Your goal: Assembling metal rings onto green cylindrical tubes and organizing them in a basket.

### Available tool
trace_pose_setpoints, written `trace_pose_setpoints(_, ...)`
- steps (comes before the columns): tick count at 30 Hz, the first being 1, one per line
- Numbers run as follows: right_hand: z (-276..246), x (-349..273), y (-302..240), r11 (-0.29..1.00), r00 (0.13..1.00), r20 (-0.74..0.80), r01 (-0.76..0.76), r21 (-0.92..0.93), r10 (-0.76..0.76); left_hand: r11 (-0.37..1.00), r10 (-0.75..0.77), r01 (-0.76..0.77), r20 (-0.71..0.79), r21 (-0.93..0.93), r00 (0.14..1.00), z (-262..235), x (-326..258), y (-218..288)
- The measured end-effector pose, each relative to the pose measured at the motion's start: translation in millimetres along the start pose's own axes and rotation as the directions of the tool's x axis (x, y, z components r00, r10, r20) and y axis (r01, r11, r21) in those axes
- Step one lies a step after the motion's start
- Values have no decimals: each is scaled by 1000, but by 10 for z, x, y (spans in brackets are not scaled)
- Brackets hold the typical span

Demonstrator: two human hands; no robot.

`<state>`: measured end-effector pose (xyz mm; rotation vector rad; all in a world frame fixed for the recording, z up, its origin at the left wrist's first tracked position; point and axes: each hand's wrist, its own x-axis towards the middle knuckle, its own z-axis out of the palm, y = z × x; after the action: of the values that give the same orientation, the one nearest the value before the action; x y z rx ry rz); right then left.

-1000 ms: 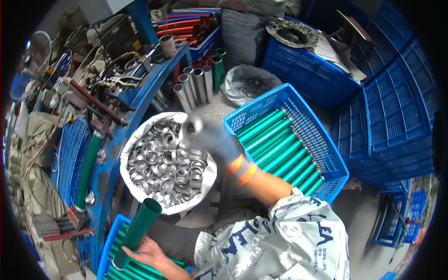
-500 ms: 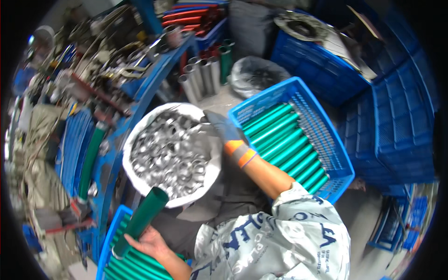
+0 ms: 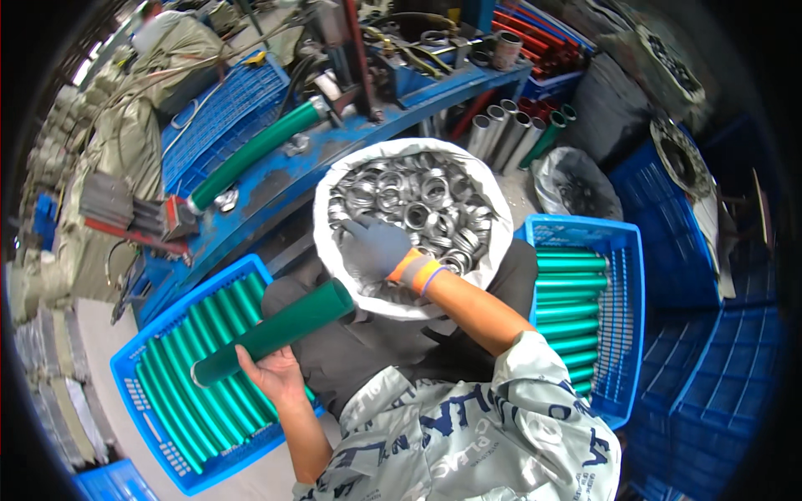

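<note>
My left hand (image 3: 276, 376) is closed round a dark green tube (image 3: 280, 330), held slantwise with its open upper end close to the bucket's near side. A pale rim shows at the tube's lower end. In the white-lined bucket (image 3: 499, 188) lie many shiny metal rings (image 3: 436, 192). My right hand (image 3: 372, 249), in a grey glove with an orange cuff, is down at the left side of these rings. Its fingers are curled, and whatever they grip is hidden. Under the tube stands a blue basket (image 3: 124, 376) filled with rows of green tubes (image 3: 196, 359).
Another blue basket (image 3: 637, 317) of green tubes stands at the right. Beyond the bucket runs a blue workbench (image 3: 276, 188) with tools and a clamped green tube (image 3: 259, 154). Silver tubes (image 3: 505, 134) stand upright near a plastic bag (image 3: 576, 184). Blue crates (image 3: 702, 367) are stacked far right.
The view has swung left, bringing the left basket in. My right hand has gone from the bucket's right rim to the rings at its left. The tube in my left hand lies flatter.
</note>
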<state>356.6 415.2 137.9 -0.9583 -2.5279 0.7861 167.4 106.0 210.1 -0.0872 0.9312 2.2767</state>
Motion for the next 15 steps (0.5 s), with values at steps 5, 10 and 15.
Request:
trace_pose_setpoints(5, 428, 356, 113, 980, 992, -38, 115, -162, -123, 999, 29, -32, -75, -31, 997, -61, -15, 105)
trace_pose_setpoints(10, 219, 82, 193, 957, 946, -171, 255, -137, -277, 999, 40, -41, -69, -14, 997, -34, 20, 163)
trace_pose_setpoints(15, -192, -439, 24, 953, 983, -181, 26, 301, 31, 999, 1, -3, -52, -50, 999, 20, 40, 104)
